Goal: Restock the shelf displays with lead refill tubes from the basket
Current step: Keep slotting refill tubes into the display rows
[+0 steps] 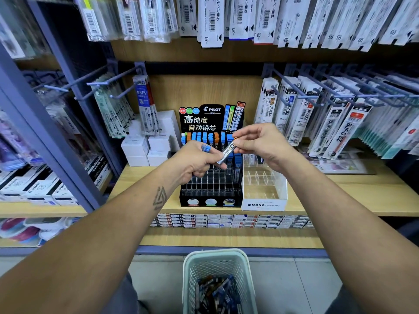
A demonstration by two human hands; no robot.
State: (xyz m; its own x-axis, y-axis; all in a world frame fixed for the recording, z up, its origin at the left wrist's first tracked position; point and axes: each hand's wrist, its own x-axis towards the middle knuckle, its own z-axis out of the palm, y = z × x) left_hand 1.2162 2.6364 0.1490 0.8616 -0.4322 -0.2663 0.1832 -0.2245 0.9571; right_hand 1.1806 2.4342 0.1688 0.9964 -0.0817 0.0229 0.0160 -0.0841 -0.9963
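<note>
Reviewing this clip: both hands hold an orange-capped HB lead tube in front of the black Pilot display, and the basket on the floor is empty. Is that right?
Not quite. The head view shows the basket has many lead tubes in it. The rest stands: both the left hand and right hand hold the HB tube before the Pilot display.

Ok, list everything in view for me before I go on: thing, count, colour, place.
Pilot display rack: one, black, shelf centre, rear slots hold blue and orange tubes.
Mono tray: one, clear and white, right of the rack.
White boxes: several, left of the rack.
Refill packs: many, white, hanging on hooks.
Basket: one, pale green, on the floor, holding loose tubes.
HB lead tube: one, orange-capped, pinched by both hands.
Blue-capped tubes: a few, in the left hand.
Left hand: holding tubes.
Right hand: fingers pinching the HB tube.
</note>
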